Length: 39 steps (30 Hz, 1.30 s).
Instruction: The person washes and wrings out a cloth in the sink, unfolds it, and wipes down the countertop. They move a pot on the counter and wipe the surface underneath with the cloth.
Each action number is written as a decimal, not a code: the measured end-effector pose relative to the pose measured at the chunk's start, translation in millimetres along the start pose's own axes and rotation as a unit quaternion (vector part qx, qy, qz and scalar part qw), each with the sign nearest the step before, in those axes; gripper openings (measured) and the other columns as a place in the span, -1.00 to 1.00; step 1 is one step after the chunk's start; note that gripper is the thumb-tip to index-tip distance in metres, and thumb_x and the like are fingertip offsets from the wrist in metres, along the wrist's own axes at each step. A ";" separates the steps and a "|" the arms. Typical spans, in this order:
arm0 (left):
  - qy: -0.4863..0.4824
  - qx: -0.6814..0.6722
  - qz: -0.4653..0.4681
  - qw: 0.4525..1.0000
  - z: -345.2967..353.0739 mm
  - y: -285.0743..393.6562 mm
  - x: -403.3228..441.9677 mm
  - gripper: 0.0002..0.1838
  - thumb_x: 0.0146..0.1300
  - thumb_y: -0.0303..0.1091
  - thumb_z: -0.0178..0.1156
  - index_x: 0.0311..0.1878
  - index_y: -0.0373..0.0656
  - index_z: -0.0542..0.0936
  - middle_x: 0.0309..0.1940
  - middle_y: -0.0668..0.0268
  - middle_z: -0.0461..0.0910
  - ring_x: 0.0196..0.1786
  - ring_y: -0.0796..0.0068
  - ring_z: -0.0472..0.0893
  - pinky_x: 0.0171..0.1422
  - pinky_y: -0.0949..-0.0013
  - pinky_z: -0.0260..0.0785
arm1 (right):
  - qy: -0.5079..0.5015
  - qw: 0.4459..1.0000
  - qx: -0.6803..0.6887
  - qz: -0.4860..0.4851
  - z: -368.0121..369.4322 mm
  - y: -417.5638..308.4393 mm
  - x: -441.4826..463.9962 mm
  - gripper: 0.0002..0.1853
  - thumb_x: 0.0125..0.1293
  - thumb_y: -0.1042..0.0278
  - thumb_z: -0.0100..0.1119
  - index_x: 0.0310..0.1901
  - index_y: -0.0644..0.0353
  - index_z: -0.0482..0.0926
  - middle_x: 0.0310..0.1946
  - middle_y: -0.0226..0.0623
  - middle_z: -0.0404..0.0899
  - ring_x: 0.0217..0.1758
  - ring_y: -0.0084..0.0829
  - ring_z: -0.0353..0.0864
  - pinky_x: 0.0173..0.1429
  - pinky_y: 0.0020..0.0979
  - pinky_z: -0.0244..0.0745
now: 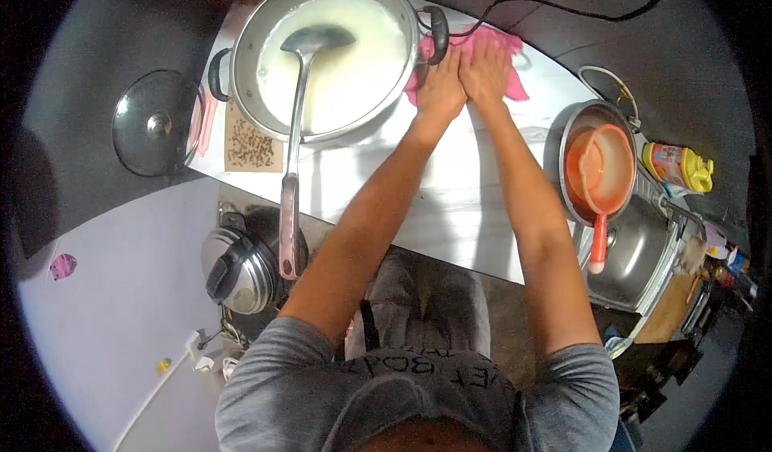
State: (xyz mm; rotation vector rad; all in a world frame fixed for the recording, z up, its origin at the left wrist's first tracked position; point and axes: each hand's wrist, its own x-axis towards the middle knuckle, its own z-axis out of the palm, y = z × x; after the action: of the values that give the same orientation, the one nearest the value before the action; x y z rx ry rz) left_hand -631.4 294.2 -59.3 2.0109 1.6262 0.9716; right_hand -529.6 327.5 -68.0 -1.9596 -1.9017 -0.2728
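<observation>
Both of my hands lie flat on a pink cloth (511, 43) at the back of the white counter (450, 203). My left hand (441, 90) has its fingers stretched out beside the pot's black handle. Close against it on the right, my right hand (486, 74) presses down with fingers extended and slightly apart. To the left stands a wide metal pot (244, 74) holding pale, whitish liquid (362, 66). A ladle (297, 122) rests in the pot, its bowl in the liquid and its long handle hanging over the near rim.
Small dark bits (251, 148) lie on a brown sheet beside the pot. A glass lid (158, 124) is at far left. Right of me, an orange dipper (597, 235) sits in a metal basin (565, 150) by the sink (643, 251). A black cable (555, 3) runs behind.
</observation>
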 end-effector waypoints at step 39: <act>-0.140 -0.126 -0.121 0.975 -134.2 104.6 -255.3 -0.53 -0.08 -0.73 -0.01 -0.04 -0.18 0.49 0.03 0.12 0.47 0.11 0.00 0.41 0.16 0.09 0.25 | -0.150 0.971 0.139 -0.123 -13.1 9.9 49.8 -0.51 0.25 0.16 -0.10 0.15 0.29 0.32 0.18 0.03 0.29 0.28 -0.05 0.21 0.34 -0.11 0.06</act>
State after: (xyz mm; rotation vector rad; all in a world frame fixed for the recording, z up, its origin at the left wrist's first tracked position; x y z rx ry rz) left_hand -677.8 5.2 32.9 1.6505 1.4715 0.7265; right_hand -515.2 367.5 -37.4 -1.6533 -2.2348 0.2296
